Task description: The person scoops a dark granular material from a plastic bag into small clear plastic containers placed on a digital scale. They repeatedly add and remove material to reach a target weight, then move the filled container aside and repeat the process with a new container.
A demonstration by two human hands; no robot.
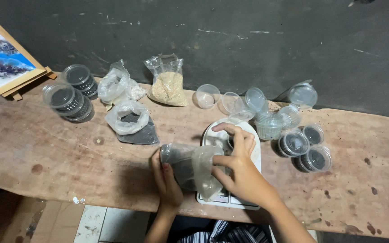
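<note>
**Two hands on a bag of dark grit, over a white scale**

Nearest the camera, the left hand cups the bag from below and behind, fingers curled around its dark, full end. The bag is clear plastic with dark granules inside, lying tilted on its side right at the near edge of the bench. The right hand comes in from the other side: thumb and lower fingers pinch the loose, crumpled mouth of the bag, while the index finger stretches up and rests on the scale. That scale is white and flat, and the bag's mouth sits over its left part. Can't tell what's on the scale's plate, the hand covers it.

Just past the hands, to the left, there's a second bag of the same dark stuff, open and slumped. To the right sit small cups with lids on and dark fill, close together.

Further back: a stack of empty cups, loose lids, and a bag of tan grain near the wall. Far left, two stacks of lidded tubs and a framed picture on a little easel.
</note>
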